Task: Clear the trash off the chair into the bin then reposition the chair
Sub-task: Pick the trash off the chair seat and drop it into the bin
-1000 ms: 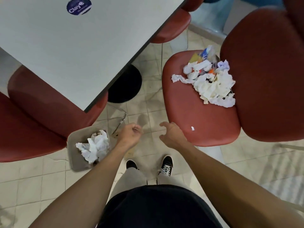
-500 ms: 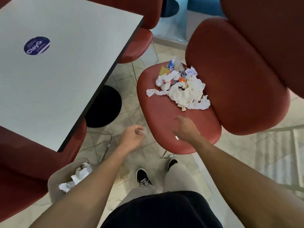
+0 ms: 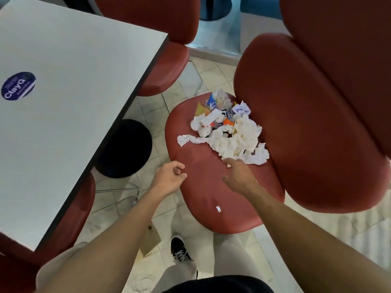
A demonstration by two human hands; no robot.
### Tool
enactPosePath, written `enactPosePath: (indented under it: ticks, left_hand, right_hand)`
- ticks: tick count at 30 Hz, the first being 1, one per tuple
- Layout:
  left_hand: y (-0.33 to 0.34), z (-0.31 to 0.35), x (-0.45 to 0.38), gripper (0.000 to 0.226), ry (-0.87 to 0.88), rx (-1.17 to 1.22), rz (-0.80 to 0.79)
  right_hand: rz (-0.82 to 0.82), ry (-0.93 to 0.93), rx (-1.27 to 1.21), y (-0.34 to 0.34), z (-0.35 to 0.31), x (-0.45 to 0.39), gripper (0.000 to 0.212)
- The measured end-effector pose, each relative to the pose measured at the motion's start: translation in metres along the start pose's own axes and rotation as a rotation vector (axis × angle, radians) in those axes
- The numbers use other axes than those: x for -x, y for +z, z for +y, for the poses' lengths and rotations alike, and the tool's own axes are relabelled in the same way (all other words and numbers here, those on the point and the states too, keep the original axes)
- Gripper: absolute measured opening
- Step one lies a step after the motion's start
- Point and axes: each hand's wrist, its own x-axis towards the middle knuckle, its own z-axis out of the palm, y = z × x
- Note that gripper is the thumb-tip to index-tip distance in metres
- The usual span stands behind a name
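Right hand (image 3: 238, 176): over the chair seat (image 3: 203, 187), fingers loosely extended toward the near edge of the trash pile (image 3: 228, 132), holding nothing. Fingertips are at or just short of the nearest tissue; can't tell if they touch.

Left hand (image 3: 169, 178): over the seat's left edge, fingers curled in a loose fist, thumb against the index. Nothing visible in it.

Trash: heap of crumpled white tissues at the back of the seat, against the backrest (image 3: 306, 123). One twisted tissue strip trails out left from the heap. Behind the tissues are a blue-and-white wrapper, a yellow piece, an orange bit and a clear plastic scrap. One small white scrap (image 3: 218, 209) lies alone on the front of the seat, well apart from the pile, below the right forearm.

Bin (image 3: 48, 269): only a pale curved rim shows at bottom left, mostly hidden behind the left forearm; contents not visible.

Around: white table (image 3: 74, 102) on the left with a round blue sticker (image 3: 18, 85) reading "ClayG", black round base (image 3: 127, 149) under it. More red chairs at the table's far and near sides. Brown paper piece (image 3: 151, 240) on the tiled floor (image 3: 190, 85) by the left forearm. Black-and-white shoe (image 3: 179, 249) and light trousers at the bottom.
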Motion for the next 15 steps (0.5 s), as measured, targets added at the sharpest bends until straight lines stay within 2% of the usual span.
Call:
enactPosePath:
  ticks: [5,15]
  left_hand:
    - [0.013,0.021,-0.057,0.023,-0.063,-0.070,0.008]
    - [0.062,0.035,-0.155,0.037,-0.023,-0.198,0.113]
  right_hand:
    - [-0.085,-0.047,0.071,-0.016,0.007,-0.056,0.054]
    - [-0.125,-0.131,0.198,-0.014,0.021,-0.159,0.050]
